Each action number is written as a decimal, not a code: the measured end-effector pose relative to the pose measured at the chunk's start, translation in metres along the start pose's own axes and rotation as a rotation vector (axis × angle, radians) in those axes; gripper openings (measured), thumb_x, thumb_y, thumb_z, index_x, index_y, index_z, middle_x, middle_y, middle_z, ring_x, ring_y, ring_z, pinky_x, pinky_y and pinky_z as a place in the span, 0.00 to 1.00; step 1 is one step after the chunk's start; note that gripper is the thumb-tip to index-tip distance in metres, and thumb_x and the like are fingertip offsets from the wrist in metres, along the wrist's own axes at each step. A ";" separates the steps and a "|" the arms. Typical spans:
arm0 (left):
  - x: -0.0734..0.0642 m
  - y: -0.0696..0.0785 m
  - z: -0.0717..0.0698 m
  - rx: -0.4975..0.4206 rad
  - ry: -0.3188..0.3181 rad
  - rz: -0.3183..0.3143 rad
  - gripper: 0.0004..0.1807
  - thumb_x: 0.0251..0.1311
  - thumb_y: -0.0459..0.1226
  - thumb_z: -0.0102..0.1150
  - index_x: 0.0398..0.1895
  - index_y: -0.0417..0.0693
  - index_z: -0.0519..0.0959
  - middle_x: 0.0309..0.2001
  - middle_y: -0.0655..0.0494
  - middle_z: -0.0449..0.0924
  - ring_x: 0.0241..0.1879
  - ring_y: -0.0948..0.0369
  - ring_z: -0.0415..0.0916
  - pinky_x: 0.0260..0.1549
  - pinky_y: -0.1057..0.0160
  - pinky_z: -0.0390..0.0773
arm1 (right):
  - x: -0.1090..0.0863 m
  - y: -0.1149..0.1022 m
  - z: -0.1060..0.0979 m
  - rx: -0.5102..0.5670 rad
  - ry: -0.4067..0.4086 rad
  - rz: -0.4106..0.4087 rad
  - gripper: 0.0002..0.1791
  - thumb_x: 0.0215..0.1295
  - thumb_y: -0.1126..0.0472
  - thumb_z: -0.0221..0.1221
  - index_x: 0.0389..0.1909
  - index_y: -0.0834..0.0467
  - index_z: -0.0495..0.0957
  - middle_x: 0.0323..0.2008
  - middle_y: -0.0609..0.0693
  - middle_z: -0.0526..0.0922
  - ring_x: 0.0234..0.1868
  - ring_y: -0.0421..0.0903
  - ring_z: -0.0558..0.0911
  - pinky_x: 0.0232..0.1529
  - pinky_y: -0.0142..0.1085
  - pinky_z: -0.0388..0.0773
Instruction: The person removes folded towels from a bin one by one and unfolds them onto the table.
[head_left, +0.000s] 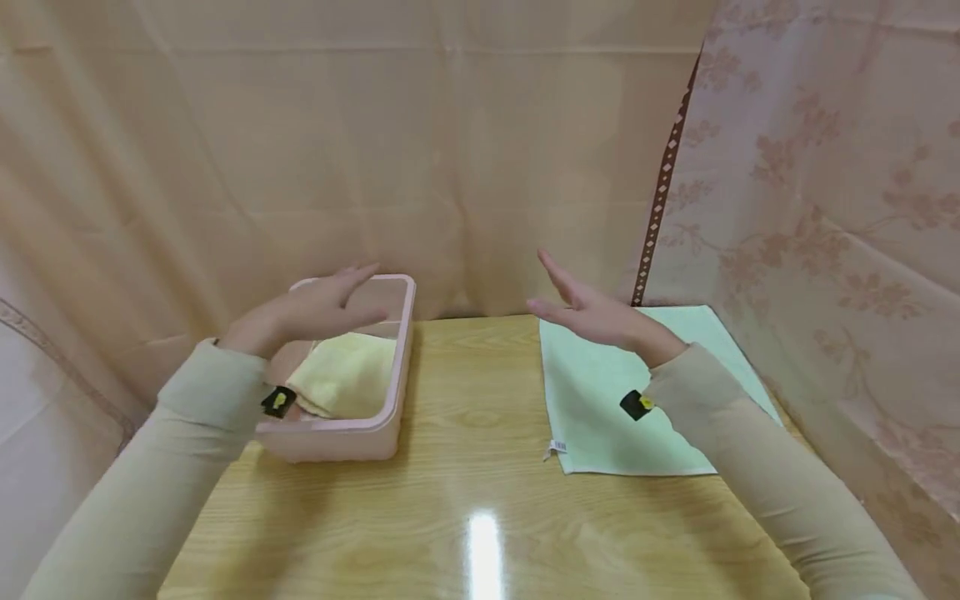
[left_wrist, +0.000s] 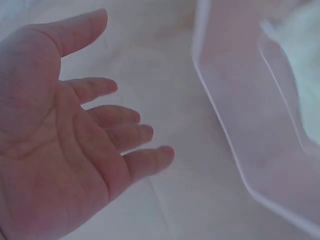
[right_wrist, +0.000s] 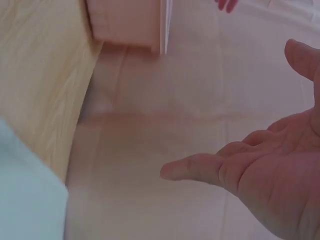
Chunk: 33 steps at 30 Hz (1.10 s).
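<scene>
Two bare hands hang in the air over a wood-grain table (head_left: 465, 392), a pink tub (head_left: 337, 443) at 10 o'clock and a pale green towel (head_left: 615, 412) spread flat at 2 o'clock, counting from the middle of the table with 12 at the beige curtain (head_left: 487, 167). A folded yellow cloth (head_left: 348, 375) lies inside the tub. A white label (head_left: 558, 447) pokes from the towel's 8 o'clock corner.

Good handling here would seem to call for bringing the fingers down past the tub's rim without knocking it, and pinching the yellow cloth at its edges so that the folds stay together. The green towel looks thin and limp; light, even contact should keep it from bunching, and its labelled corner makes a handy reference for squaring the edges.

The left hand (head_left: 318, 307) is wide, its thumb well away from the fingers; it holds nothing, and the left wrist view shows a gap between its fingertips and the tub. The right hand (head_left: 600, 318), above the towel's 11 o'clock side, is likewise wide, its thumb and fingers spread. It too holds nothing and touches neither towel nor table.
</scene>
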<state>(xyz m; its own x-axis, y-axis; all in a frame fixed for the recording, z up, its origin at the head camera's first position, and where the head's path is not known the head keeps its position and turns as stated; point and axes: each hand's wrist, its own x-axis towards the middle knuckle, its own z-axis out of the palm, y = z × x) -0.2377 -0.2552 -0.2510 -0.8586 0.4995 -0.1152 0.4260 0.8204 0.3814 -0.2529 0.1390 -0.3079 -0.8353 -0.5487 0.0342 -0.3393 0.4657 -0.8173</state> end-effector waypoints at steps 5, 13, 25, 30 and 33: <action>-0.032 -0.053 -0.005 -0.036 0.053 -0.071 0.49 0.70 0.54 0.59 0.80 0.36 0.47 0.75 0.28 0.53 0.70 0.32 0.57 0.64 0.32 0.60 | 0.011 -0.005 0.033 0.200 -0.058 -0.007 0.52 0.72 0.39 0.58 0.81 0.37 0.31 0.80 0.36 0.34 0.80 0.43 0.42 0.75 0.49 0.51; -0.072 -0.120 0.014 -0.140 0.133 -0.180 0.48 0.67 0.47 0.65 0.78 0.32 0.51 0.75 0.27 0.53 0.68 0.26 0.56 0.59 0.28 0.63 | 0.033 -0.008 0.105 0.584 -0.174 0.001 0.51 0.73 0.50 0.61 0.83 0.47 0.35 0.82 0.46 0.39 0.79 0.51 0.50 0.63 0.52 0.73; -0.100 -0.152 0.084 -0.535 0.368 -0.211 0.41 0.74 0.45 0.57 0.81 0.42 0.50 0.77 0.35 0.52 0.58 0.60 0.75 0.39 0.69 0.81 | 0.042 -0.033 0.205 0.884 -0.217 0.032 0.58 0.68 0.53 0.67 0.83 0.42 0.32 0.82 0.50 0.38 0.78 0.55 0.53 0.54 0.59 0.77; -0.102 -0.153 0.089 -0.605 0.378 -0.239 0.40 0.75 0.45 0.54 0.82 0.43 0.49 0.77 0.32 0.50 0.46 0.83 0.70 0.38 0.68 0.81 | 0.043 -0.038 0.225 0.945 -0.151 0.048 0.58 0.69 0.68 0.63 0.82 0.37 0.31 0.82 0.47 0.44 0.71 0.51 0.69 0.52 0.55 0.80; -0.100 -0.153 0.089 -0.598 0.370 -0.247 0.40 0.75 0.45 0.55 0.81 0.43 0.49 0.76 0.32 0.52 0.46 0.83 0.71 0.38 0.69 0.81 | 0.043 -0.036 0.231 0.971 -0.108 0.032 0.58 0.68 0.72 0.62 0.82 0.39 0.32 0.82 0.48 0.43 0.73 0.51 0.66 0.58 0.47 0.77</action>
<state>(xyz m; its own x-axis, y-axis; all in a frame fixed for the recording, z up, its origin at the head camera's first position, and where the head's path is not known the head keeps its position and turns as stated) -0.1915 -0.4063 -0.3795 -0.9941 0.1072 0.0142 0.0714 0.5521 0.8307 -0.1765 -0.0616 -0.4098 -0.7774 -0.6290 -0.0101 0.2273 -0.2658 -0.9368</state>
